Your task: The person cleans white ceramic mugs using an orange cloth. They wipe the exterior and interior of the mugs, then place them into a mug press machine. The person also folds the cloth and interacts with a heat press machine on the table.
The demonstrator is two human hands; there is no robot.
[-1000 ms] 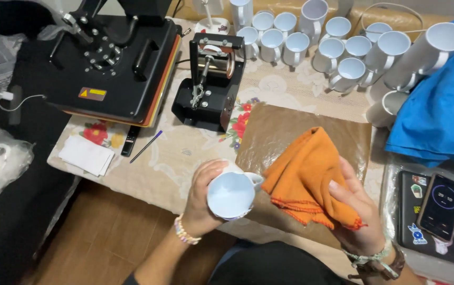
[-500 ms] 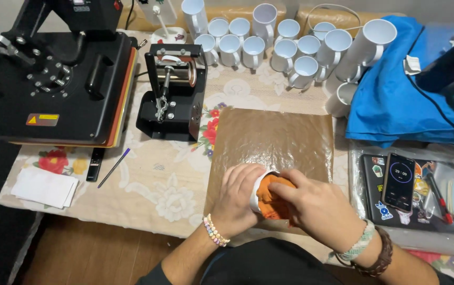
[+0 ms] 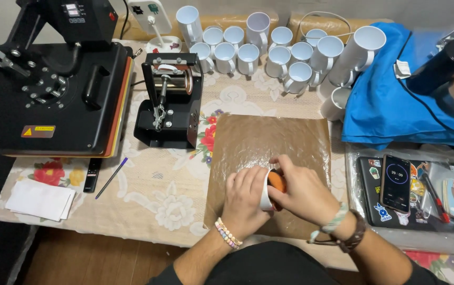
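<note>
Mug point(image 3: 265, 189) lies sideways between my hands, left fingers point(image 3: 242, 179) wrapped round it, right fingers point(image 3: 285, 171) pinching orange cloth point(image 3: 277, 182) at its mouth.

A floral-clothed table point(image 3: 174, 206) bears a heat press point(image 3: 53, 100), mug press point(image 3: 169, 103), white mugs point(image 3: 269, 50), brown sheet point(image 3: 269, 148).

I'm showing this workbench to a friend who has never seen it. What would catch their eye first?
Front and centre, the left hand grips a white mug over a brown sheet while the right hand pushes an orange cloth into it. Behind stands a crowd of white mugs, a small black mug press left of the sheet, and a big black heat press at far left.
</note>
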